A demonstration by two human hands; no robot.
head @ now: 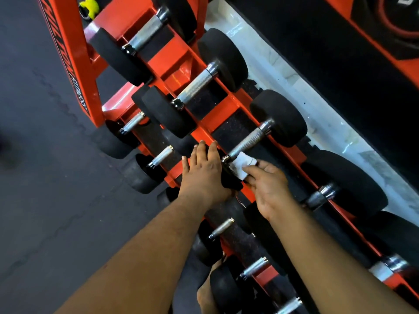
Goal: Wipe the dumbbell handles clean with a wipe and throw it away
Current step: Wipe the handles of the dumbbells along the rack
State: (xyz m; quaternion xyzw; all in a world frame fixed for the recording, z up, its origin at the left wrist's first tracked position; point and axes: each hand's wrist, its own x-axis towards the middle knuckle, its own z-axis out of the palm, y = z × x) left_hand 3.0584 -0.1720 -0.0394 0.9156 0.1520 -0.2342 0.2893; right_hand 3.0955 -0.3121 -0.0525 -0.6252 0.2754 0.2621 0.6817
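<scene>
Wiping one handle [247,141], two hands [229,180] share seemingly one wipe [243,164].

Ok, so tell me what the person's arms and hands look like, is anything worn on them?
Both forearms are bare up to the frame edge, with no sleeves showing. The left hand and the right hand wear no gloves, and no rings, watch or wristband are visible on either.

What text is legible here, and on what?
Orange rack upright, black strip lettering: partly readable, seems to end in "FITNESS"; the larger letters before it run out of the frame and cannot be read for sure.
Wall graphic, top right: a cut-off character, unreadable.
Dumbbells, wipe: no visible text.
</scene>
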